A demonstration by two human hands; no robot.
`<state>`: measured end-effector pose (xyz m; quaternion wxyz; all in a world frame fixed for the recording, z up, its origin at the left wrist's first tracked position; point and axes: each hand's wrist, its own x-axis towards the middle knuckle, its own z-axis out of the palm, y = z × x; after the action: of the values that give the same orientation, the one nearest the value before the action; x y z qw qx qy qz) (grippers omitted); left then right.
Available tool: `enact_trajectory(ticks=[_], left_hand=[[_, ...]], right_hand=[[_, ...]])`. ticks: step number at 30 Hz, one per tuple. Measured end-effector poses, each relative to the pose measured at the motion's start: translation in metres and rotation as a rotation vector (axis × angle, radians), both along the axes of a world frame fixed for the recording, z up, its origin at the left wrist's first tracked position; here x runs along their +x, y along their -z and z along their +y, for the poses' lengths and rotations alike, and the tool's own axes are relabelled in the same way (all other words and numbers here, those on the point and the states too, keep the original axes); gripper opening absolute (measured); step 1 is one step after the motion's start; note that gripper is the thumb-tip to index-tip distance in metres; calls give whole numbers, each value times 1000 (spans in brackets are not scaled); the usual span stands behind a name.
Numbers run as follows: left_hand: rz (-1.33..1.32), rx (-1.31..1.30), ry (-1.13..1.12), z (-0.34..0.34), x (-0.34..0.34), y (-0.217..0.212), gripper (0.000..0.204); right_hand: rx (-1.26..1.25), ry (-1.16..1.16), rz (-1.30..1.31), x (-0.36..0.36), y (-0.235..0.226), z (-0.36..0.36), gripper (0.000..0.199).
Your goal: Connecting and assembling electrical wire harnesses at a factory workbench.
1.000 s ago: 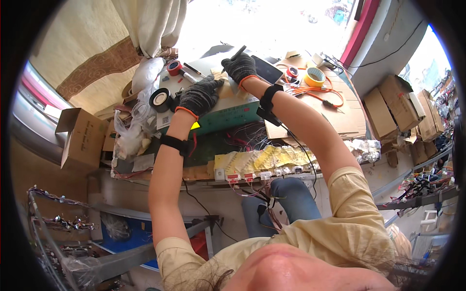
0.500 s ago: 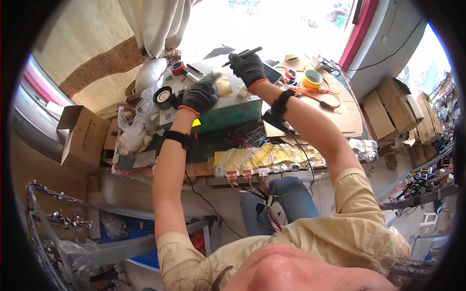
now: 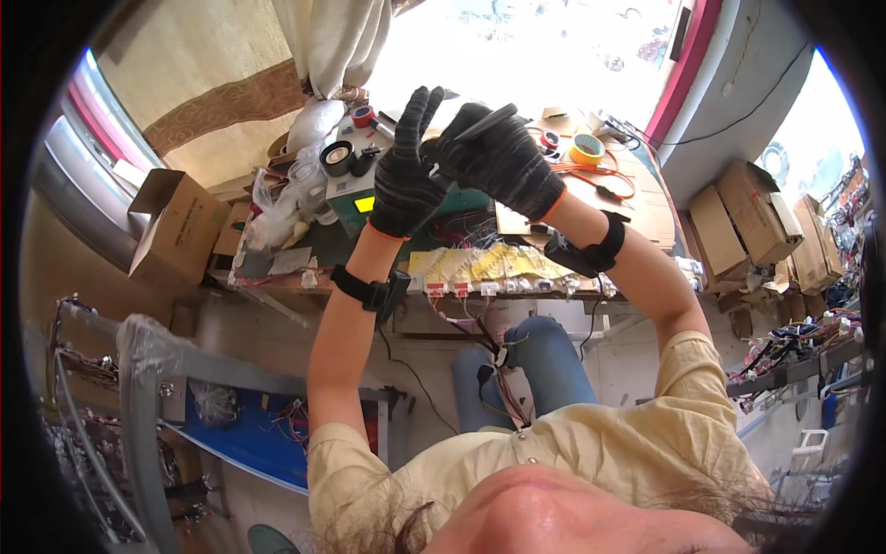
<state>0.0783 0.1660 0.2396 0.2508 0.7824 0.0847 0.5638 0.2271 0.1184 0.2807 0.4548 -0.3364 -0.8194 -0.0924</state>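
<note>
Both my hands wear dark grey knitted gloves with orange cuffs and are raised close together above the workbench. My right hand (image 3: 503, 159) is closed around a slim dark pen (image 3: 487, 122), which slants up to the right across its fingers. Beside it, my left hand (image 3: 406, 180) points two fingers upward, its thumb side meeting the right hand. A small whitish piece (image 3: 434, 170) shows at the left hand's thumb side; its kind is too small to make out. Behind and below the hands stands a green box with a grey top and a lit yellow display (image 3: 366, 204).
A black tape roll (image 3: 338, 159) and a red tape roll (image 3: 363, 116) lie on the box. To the right are a yellow tape roll (image 3: 587, 149) and an orange cable (image 3: 620, 182) on cardboard. Yellow-taped connectors (image 3: 480, 270) line the bench's front edge. Cardboard boxes (image 3: 180, 222) flank the bench.
Both hands have risen off the box top toward me and come together. The pen stays in my right hand. My left hand has turned up, with two fingers stretched out.
</note>
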Motion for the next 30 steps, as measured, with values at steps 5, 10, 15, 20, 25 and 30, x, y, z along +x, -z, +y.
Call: enact_trajectory(ticks=[5, 10, 15, 20, 25, 30], left_hand=[[4, 10, -88, -16, -4, 12, 87], [184, 172, -241, -6, 9, 19, 64], [1113, 549, -843, 70, 22, 34, 26], [1259, 615, -643, 147, 37, 64, 23], [928, 579, -1041, 100, 39, 47, 59], [-278, 224, -1122, 1, -23, 195, 61]], right_hand=[[-240, 66, 297, -6, -1, -28, 24], [63, 208, -193, 4, -4, -37, 33], [465, 413, -42, 46, 2, -76, 36], [-682, 128, 79, 92, 95, -203, 40], [-1226, 244, 78, 96, 231, -278, 39], [-1166, 213, 925, 52, 331, -220, 34]])
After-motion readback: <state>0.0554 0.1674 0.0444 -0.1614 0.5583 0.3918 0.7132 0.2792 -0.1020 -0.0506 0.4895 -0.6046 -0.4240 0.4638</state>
